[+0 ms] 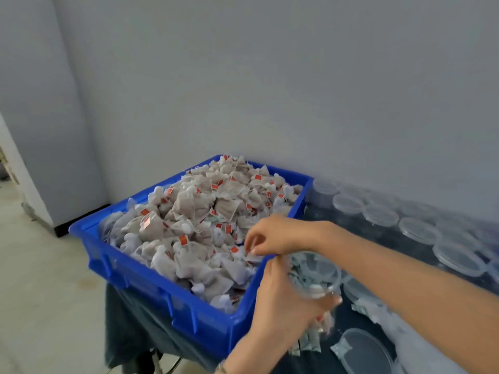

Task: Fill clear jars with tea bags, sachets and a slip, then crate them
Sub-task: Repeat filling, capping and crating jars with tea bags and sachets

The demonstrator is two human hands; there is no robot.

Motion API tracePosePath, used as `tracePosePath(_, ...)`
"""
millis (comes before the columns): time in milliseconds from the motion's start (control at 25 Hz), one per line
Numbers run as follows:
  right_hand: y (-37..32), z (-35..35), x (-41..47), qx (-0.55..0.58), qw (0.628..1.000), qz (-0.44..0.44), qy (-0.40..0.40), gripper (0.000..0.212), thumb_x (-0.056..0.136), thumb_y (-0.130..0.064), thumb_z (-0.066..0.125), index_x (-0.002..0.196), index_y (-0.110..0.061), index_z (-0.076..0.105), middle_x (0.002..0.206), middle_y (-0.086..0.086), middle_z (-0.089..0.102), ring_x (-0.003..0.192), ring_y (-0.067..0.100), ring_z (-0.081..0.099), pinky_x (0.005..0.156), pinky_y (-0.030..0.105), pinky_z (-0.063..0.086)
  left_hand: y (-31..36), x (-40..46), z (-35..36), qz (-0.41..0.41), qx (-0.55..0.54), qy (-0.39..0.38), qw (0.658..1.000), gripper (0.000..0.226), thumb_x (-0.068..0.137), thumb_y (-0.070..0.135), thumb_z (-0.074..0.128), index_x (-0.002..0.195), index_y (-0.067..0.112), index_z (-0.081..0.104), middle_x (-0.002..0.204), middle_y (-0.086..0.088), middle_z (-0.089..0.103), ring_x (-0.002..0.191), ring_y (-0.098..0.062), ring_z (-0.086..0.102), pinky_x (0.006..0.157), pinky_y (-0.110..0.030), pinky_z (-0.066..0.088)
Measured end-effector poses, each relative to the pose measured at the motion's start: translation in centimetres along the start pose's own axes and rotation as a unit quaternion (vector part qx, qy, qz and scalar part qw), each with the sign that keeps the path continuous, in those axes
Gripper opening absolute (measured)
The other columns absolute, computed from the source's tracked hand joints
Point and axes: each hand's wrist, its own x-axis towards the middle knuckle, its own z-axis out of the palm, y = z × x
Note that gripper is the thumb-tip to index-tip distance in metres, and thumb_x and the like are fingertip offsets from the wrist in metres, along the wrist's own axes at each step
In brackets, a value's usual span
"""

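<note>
We are working from a blue bin (151, 279) heaped with tea bags (205, 211); lidded jars (378, 214) are waiting along the table, none crated in view. Our left hand (286, 300) is gripping an open jar (314, 276) holding sachets, beside the bin. Our right hand (275, 236) is pinching something small above it, so filling is underway.

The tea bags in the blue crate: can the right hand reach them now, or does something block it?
Probably yes. The right hand hovers over the near corner of the blue crate, and the tea bags lie heaped and uncovered just below its fingers.
</note>
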Motion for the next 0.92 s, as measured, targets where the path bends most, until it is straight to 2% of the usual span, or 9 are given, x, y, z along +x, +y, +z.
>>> tracePosePath(80,-1.0,1.9,3.2,-0.004,0.998,0.0,-0.062,0.04,0.092,-0.021,0.058,0.132,-0.023,0.053,0.13,0.003,0.056,0.099,0.014,0.056,0.09,0.031,0.048,-1.3,0.4,-0.1,-0.013,0.07,0.002,0.997,0.114,0.052,0.066,0.075,0.144,0.018,0.028,0.124,0.017,0.049,0.11,0.014,0.048,0.091,-0.007,0.039)
tracePosePath(160,-1.2,3.1,6.0,-0.048,0.984,0.021,-0.171,0.045,0.092,-0.027,0.057,0.137,-0.029,0.047,0.139,0.0,0.046,0.112,0.018,0.05,0.097,0.034,0.043,-2.8,1.8,-1.0,-0.049,0.099,-0.028,0.993,0.114,0.05,0.068,0.068,0.142,0.014,0.032,0.135,0.0,0.051,0.119,-0.009,0.052,0.097,-0.021,0.044)
tracePosePath(240,-1.1,3.8,7.4,-0.099,0.964,0.069,-0.238,0.041,0.092,-0.037,0.054,0.131,-0.025,0.053,0.12,-0.004,0.055,0.104,0.019,0.052,0.097,0.037,0.04,-2.7,2.6,-3.4,-0.15,0.097,-0.051,0.983,0.103,0.054,0.061,0.076,0.138,0.012,0.039,0.132,-0.006,0.055,0.116,-0.018,0.056,0.094,-0.028,0.048)
tracePosePath(320,-0.8,3.8,7.3,-0.099,0.974,0.095,-0.18,0.024,0.09,-0.036,0.057,0.102,-0.017,0.064,0.082,-0.005,0.053,0.08,0.018,0.05,0.082,0.036,0.042,-2.6,3.5,-3.8,-0.189,0.056,-0.07,0.978,0.099,0.056,0.055,0.082,0.136,0.012,0.042,0.127,-0.002,0.058,0.109,-0.015,0.058,0.088,-0.026,0.048)
tracePosePath(360,-0.7,3.3,6.7,-0.079,0.985,0.086,-0.127,0.02,0.088,-0.035,0.06,0.087,-0.015,0.064,0.075,-0.003,0.053,0.074,0.017,0.05,0.074,0.033,0.043,-2.6,3.0,-3.2,-0.141,0.059,-0.061,0.986,0.095,0.055,0.053,0.084,0.133,0.014,0.044,0.123,0.002,0.059,0.103,-0.01,0.057,0.081,-0.019,0.046)
tracePosePath(440,-0.4,1.4,4.1,0.0,0.998,0.062,-0.005,0.02,0.086,-0.031,0.065,0.074,-0.015,0.06,0.075,0.001,0.061,0.062,0.012,0.051,0.059,0.023,0.044,-1.4,1.2,-1.5,-0.054,0.032,0.021,0.998,0.087,0.055,0.05,0.086,0.127,0.025,0.044,0.115,0.017,0.054,0.098,0.0,0.051,0.072,-0.007,0.036)
tracePosePath(560,0.3,-2.4,-1.5,0.074,0.984,0.042,0.156,0.021,0.083,-0.022,0.068,0.071,-0.019,0.051,0.079,-0.001,0.062,0.06,0.009,0.061,0.046,0.017,0.048,-2.0,-1.0,-1.1,0.014,-0.031,0.044,0.998,0.076,0.056,0.047,0.088,0.114,0.041,0.039,0.099,0.027,0.046,0.094,0.005,0.047,0.066,-0.006,0.035)
tracePosePath(800,0.9,-2.6,-7.4,0.011,0.998,0.063,0.007,0.022,0.085,-0.04,0.066,0.103,-0.033,0.056,0.086,-0.012,0.062,0.069,0.005,0.065,0.053,0.018,0.05,-1.7,-0.7,-1.1,0.008,-0.043,0.055,0.998,0.075,0.057,0.047,0.087,0.116,0.041,0.041,0.107,0.022,0.05,0.097,0.003,0.051,0.069,-0.01,0.036)
tracePosePath(920,1.0,-3.1,-3.8,-0.021,0.993,0.05,0.108,0.027,0.092,-0.042,0.055,0.114,-0.029,0.059,0.089,-0.02,0.056,0.076,0.002,0.059,0.06,0.017,0.043,-1.5,-0.2,-1.1,-0.002,-0.063,0.071,0.995,0.081,0.057,0.047,0.087,0.122,0.039,0.039,0.11,0.023,0.047,0.103,0.0,0.049,0.07,-0.01,0.037)
